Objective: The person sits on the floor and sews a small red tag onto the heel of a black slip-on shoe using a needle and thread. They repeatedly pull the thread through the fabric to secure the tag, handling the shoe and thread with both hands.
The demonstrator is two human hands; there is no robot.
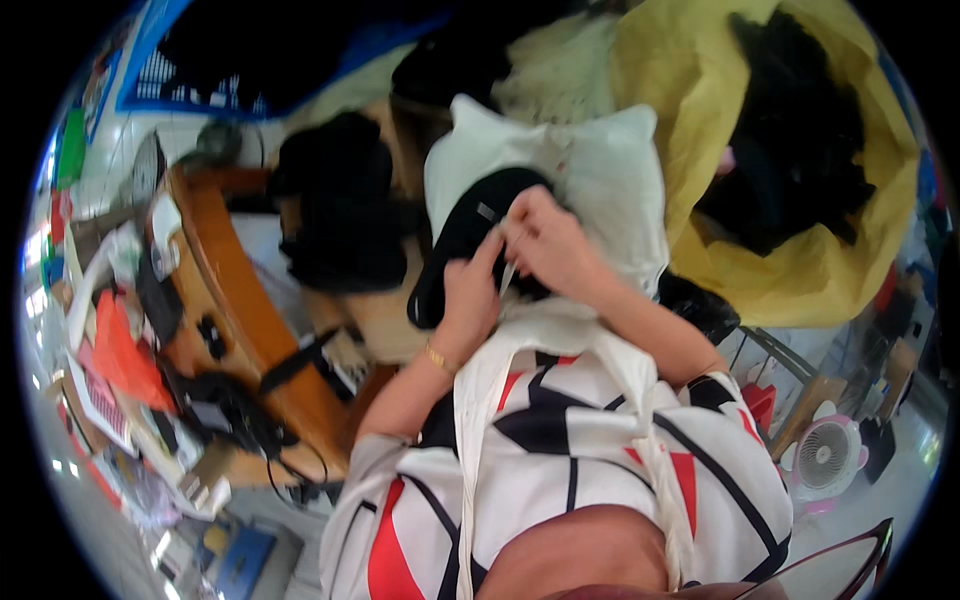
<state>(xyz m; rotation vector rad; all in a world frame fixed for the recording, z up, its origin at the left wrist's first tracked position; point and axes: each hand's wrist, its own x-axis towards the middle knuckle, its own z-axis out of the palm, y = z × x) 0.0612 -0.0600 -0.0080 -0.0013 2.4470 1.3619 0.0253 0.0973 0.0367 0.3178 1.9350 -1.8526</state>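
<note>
Head view | right hand (545,238): fingers curled into a pinch, contents too blurred to tell | left hand (472,290): fingertips meeting the right's, grip unclear | thin pale strip (508,278) between hands | black cloth (452,245) beneath, on white pillow (610,180)

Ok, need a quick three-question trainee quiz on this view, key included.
1. Multiple choice: the cushion under the black cloth item is a) red, b) white, c) green.
2. True or false: the left hand and right hand are held wide apart.
3. Fill in: the large yellow sack stands on the person's ____ side.

Key: 1. b. 2. False; their fingers are close together over the black cloth item. 3. right.
</note>
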